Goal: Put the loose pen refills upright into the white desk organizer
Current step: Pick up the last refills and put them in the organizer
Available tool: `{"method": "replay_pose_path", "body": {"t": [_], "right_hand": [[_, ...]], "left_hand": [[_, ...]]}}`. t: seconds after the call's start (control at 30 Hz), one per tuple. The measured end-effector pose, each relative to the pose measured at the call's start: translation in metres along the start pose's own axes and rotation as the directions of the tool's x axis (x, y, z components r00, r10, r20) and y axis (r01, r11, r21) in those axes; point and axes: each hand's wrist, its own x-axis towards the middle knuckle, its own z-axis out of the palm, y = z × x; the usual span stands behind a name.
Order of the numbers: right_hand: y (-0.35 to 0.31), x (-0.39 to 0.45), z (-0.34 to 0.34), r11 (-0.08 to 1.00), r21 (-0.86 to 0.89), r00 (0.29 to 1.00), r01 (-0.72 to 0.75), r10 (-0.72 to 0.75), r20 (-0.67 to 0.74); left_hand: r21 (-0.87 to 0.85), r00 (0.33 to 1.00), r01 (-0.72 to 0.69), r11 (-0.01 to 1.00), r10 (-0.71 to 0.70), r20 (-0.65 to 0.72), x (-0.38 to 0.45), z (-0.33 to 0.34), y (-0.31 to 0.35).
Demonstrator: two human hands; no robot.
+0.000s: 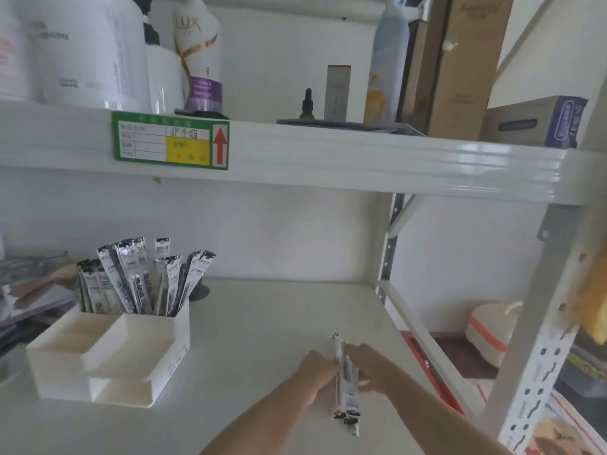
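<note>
A white desk organizer [141,359] stands at the left of the white shelf. Its rear compartment holds several packaged pen refills [138,284] standing upright; the front trays hold nothing. To the right, near the shelf's front, a small bundle of refill packets [345,399] lies lengthwise on the shelf. My left hand [317,372] and my right hand [368,362] press against the bundle from either side, both holding it.
The shelf surface [262,323] stretches between organizer and hands. A shelf beam [328,156] with a green label [170,141] runs overhead, bottles and boxes on it. A metal upright [538,339] stands at the right. Stacked papers [33,290] lie left of the organizer.
</note>
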Motion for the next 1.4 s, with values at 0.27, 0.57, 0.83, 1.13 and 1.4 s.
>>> {"method": "replay_pose_path", "body": {"t": [0.27,0.57,0.83,1.13,1.4], "right_hand": [[0.012,0.021,0.021,0.982,0.185,1.0,0.024,-0.02,-0.021],[-0.057,0.01,0.062,0.989,0.097,0.989,0.112,-0.121,0.087],[-0.182,-0.073,0.146,0.794,0.027,0.794,0.608,-0.605,-0.063],[-0.275,-0.116,0.269,0.657,-0.099,0.659,0.748,-0.752,-0.012],[-0.275,-0.096,0.321,0.735,-0.108,0.742,0.669,-0.669,0.041]], "left_hand": [[0.081,0.998,-0.053,0.995,0.052,0.023,-0.011,0.026,0.001],[0.103,0.993,-0.083,0.991,0.091,-0.073,-0.012,-0.052,0.012],[0.26,0.753,-0.526,0.81,0.586,-0.299,-0.036,-0.219,0.034],[0.151,0.589,-0.743,0.652,0.744,-0.315,-0.053,-0.393,-0.001],[-0.015,0.629,-0.753,0.658,0.712,-0.313,-0.014,-0.428,-0.053]]}}
